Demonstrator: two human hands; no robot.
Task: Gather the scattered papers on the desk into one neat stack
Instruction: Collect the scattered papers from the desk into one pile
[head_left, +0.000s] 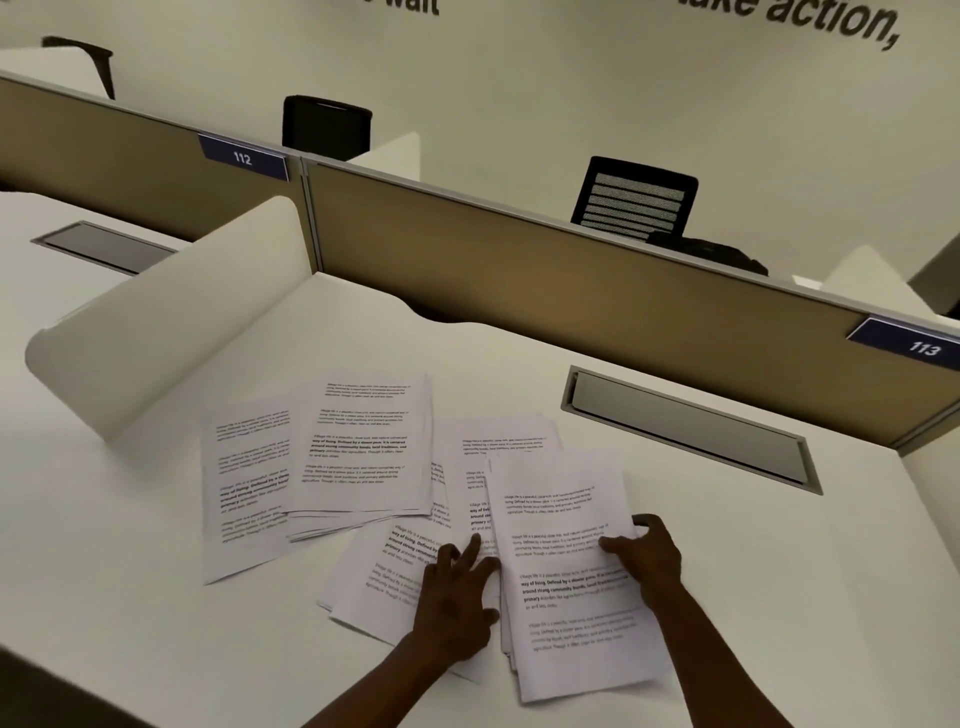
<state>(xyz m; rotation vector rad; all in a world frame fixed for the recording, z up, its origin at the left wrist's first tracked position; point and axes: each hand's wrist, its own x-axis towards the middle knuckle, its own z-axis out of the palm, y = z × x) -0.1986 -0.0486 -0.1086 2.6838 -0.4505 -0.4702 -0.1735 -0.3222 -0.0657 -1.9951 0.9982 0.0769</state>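
Printed white papers lie scattered on the white desk. A thick bundle lies at the right, and my right hand grips its right edge, thumb on top. My left hand rests flat with fingers spread on a tilted sheet just left of that bundle. A sheet pokes out from behind the bundle. Further left a small pile overlaps a single sheet.
A curved white side divider stands at the left of the desk. A tan partition with labels 112 and 113 runs along the back. A grey cable hatch sits at the back right. Black chairs stand beyond the partition.
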